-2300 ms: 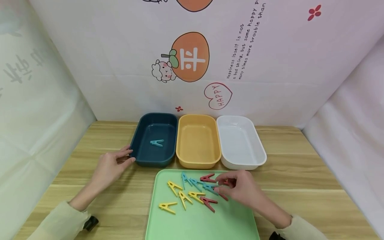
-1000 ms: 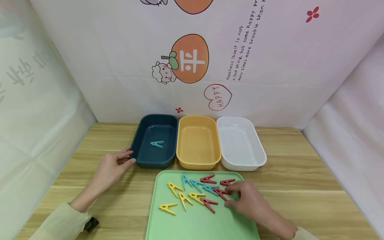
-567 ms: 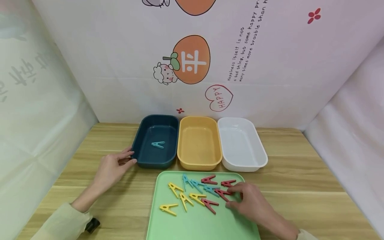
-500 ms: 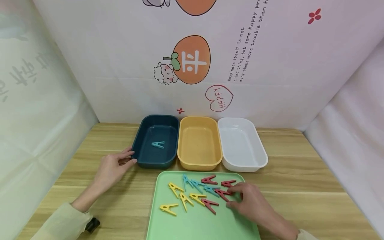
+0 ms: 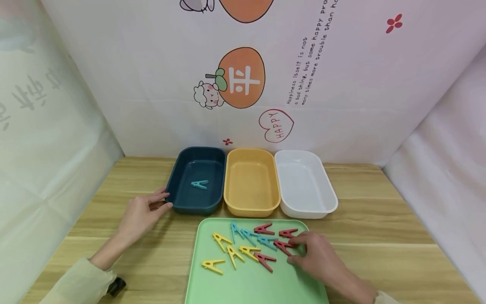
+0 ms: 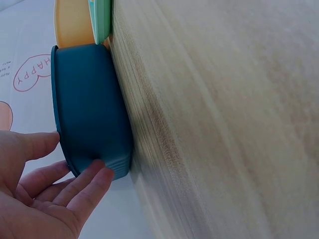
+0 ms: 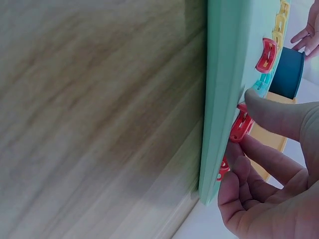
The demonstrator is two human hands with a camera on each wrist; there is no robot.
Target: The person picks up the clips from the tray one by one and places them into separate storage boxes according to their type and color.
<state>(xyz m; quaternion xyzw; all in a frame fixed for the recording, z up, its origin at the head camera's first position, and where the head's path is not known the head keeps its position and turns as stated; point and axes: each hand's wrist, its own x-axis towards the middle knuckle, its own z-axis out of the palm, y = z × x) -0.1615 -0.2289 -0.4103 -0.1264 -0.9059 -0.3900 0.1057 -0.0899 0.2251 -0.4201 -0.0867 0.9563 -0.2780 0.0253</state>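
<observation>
Right hand (image 5: 317, 257) is lying on the green tray (image 5: 250, 287) in the head view, thumb and forefinger closing around a red clothespin (image 5: 282, 246) just beyond its fingertips, toward the person's left; the pin's long axis is running diagonally across the tray; other red, blue and yellow pins are lying close on that side, one red pin (image 5: 287, 232) just behind it; left hand (image 5: 142, 211) is well apart, fingers relaxed and touching the dark blue bin (image 5: 178, 202), which is holding one blue pin (image 5: 199, 184); yellow bin (image 5: 250, 209) and white bin (image 5: 307, 211) are standing alongside

Left wrist view: straight fingers (image 6: 82, 181) are resting against the blue bin's wall (image 6: 92, 114)

Right wrist view: thumb (image 7: 279, 117) and forefinger are pinching the red clothespin (image 7: 240, 127) against the tray (image 7: 224, 89)
</observation>
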